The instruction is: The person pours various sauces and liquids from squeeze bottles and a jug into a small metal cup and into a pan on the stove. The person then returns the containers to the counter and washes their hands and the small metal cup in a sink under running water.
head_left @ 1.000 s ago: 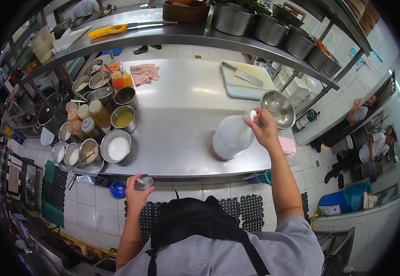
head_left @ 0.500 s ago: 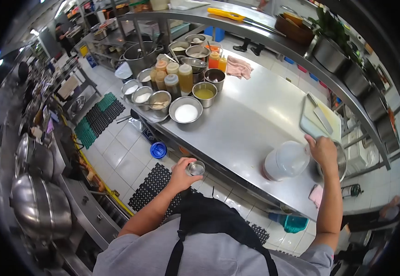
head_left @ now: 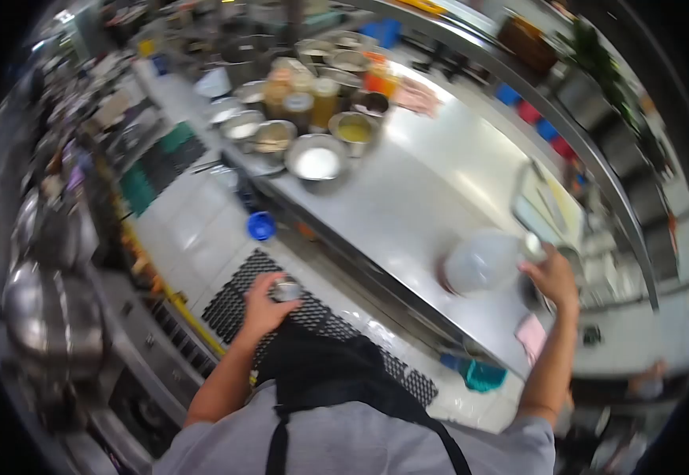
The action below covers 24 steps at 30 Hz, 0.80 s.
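My left hand (head_left: pixel 265 307) holds a small round metal cup (head_left: pixel 285 290) between its thumb and fingers, over the floor in front of the stove side. On the steel table (head_left: pixel 408 190), at its near right end, stands a big translucent plastic jug (head_left: pixel 483 261), its contents unclear. My right hand (head_left: pixel 554 281) is closed at the jug's neck, beside a white cap (head_left: pixel 532 245). Motion blur hides the exact finger contact. Behind that hand, a metal bowl (head_left: pixel 572 257) is partly covered. A pink cloth (head_left: pixel 531 336) lies near the table edge below my right forearm.
Bowls, including one of white powder (head_left: pixel 316 164), and sauce bottles (head_left: pixel 324 99) crowd the table's far left. A knife lies on a cutting board (head_left: pixel 546 206) at right. An overhead shelf (head_left: pixel 471 43) curves above. Woks (head_left: pixel 51 317) line the left; a mat (head_left: pixel 233 297) covers floor.
The view has shifted and blurred. My left hand has moved left and lower with the metal cup. My right hand sits slightly lower at the jug's neck, and the white cap now shows.
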{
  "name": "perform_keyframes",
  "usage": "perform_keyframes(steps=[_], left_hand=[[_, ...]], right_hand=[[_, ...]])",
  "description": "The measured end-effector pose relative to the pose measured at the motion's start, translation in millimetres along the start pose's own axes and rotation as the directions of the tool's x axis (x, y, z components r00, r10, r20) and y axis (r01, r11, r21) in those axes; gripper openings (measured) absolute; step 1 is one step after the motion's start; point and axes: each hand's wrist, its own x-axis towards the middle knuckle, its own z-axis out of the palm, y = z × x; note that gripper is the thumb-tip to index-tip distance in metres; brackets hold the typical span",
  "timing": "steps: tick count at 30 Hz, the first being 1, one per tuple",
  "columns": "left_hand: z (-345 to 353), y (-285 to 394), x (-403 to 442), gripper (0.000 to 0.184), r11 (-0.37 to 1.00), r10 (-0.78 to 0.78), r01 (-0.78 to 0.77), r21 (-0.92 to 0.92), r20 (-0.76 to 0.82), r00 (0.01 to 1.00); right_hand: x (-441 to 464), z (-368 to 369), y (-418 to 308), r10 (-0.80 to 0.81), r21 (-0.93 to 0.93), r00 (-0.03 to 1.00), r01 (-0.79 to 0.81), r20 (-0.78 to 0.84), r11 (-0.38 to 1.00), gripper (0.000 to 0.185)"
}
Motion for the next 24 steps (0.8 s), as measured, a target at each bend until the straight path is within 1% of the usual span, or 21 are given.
perform_keyframes(steps=[1, 2, 3, 4, 5, 6, 8, 9, 10, 11, 12, 13, 14, 15, 17, 18, 20, 21, 23, 24], left_hand=[[-9, -4, 4, 0.063, 1.0, -0.011, 0.011, -0.013, 0.011, 1.0], [-12, -20, 7, 0.063, 0.997, -0.036, 0.037, -0.066, 0.01, 0.999], [-17, -40, 9, 0.064, 0.991, -0.067, 0.067, -0.117, 0.001, 0.998], [-25, -58, 11, 0.064, 0.981, -0.096, 0.095, -0.172, 0.001, 0.995], [-31, -69, 16, 0.064, 0.967, -0.139, 0.133, -0.217, -0.011, 0.99], [-33, -72, 28, 0.064, 0.963, -0.123, 0.122, -0.241, 0.009, 0.992], [-66, -92, 32, 0.064, 0.956, -0.16, 0.156, -0.25, 0.001, 0.987], [-82, -99, 37, 0.063, 0.975, -0.105, 0.104, -0.196, 0.005, 0.994], [-99, -99, 42, 0.062, 0.977, -0.122, 0.121, -0.175, 0.006, 0.993], [-119, -112, 48, 0.064, 0.988, -0.041, 0.037, -0.152, -0.021, 0.999], [-141, -120, 55, 0.063, 0.986, -0.039, 0.033, -0.161, -0.034, 0.999], [-162, -131, 63, 0.062, 0.99, -0.014, 0.006, -0.143, -0.058, 0.998], [-180, -146, 70, 0.062, 0.992, -0.031, 0.018, -0.125, -0.103, 0.994], [-198, -160, 77, 0.062, 0.991, -0.038, 0.021, -0.129, -0.131, 0.991], [-235, -175, 84, 0.061, 0.993, -0.088, 0.076, -0.089, -0.146, 0.985], [-253, -183, 84, 0.061, 0.992, -0.109, 0.097, -0.078, -0.16, 0.981], [-283, -197, 95, 0.061, 0.988, -0.133, 0.114, -0.107, -0.186, 0.974], [-295, -206, 100, 0.061, 0.987, -0.14, 0.122, -0.104, -0.193, 0.971], [-313, -225, 108, 0.06, 0.978, -0.192, 0.169, -0.124, -0.211, 0.958], [-320, -231, 113, 0.06, 0.976, -0.203, 0.181, -0.118, -0.208, 0.957]], right_hand=[[-5, 10, 7, 0.096, 0.096, 0.995, -0.094, -0.02, 0.991, 0.075], [-11, 21, 10, 0.19, 0.138, 0.982, -0.186, -0.019, 0.973, 0.072], [-21, 44, 16, 0.213, 0.144, 0.976, -0.204, -0.049, 0.968, 0.067], [-30, 73, 19, 0.249, 0.294, 0.966, -0.219, -0.068, 0.93, 0.059], [-34, 95, 20, 0.263, 0.441, 0.961, -0.201, -0.084, 0.875, 0.052], [-34, 109, 18, 0.282, 0.424, 0.954, -0.214, -0.104, 0.88, 0.052], [-32, 142, -13, 0.394, 0.701, 0.893, -0.136, -0.22, 0.7, 0.041], [-29, 139, -24, 0.516, 0.53, 0.828, -0.343, -0.219, 0.776, 0.039], [-31, 126, -59, 0.526, 0.512, 0.791, -0.326, -0.313, 0.795, 0.049], [-21, 137, -52, 0.558, 0.584, 0.8, -0.351, -0.22, 0.732, 0.047], [-20, 142, -68, 0.564, 0.636, 0.784, -0.3, -0.26, 0.711, 0.044], [-19, 132, -94, 0.493, 0.587, 0.815, -0.247, -0.304, 0.771, 0.038], [-17, 126, -124, 0.459, 0.707, 0.828, -0.113, -0.321, 0.698, 0.033], [-14, 113, -158, 0.358, 0.688, 0.883, -0.057, -0.304, 0.723, 0.03], [-16, 98, -203, 0.286, 0.696, 0.908, 0.008, -0.305, 0.718, 0.032], [-16, 88, -236, 0.269, 0.701, 0.92, 0.01, -0.286, 0.713, 0.032], [-11, 82, -313, 0.21, 0.841, 0.961, 0.039, -0.178, 0.539, 0.035], [-6, 87, -347, 0.201, 0.842, 0.964, 0.038, -0.172, 0.537, 0.035], [5, 103, -412, 0.037, 0.91, 0.994, 0.076, -0.099, 0.407, 0.038], [15, 114, -438, -0.075, 0.934, 0.996, 0.062, -0.038, 0.352, 0.038]])
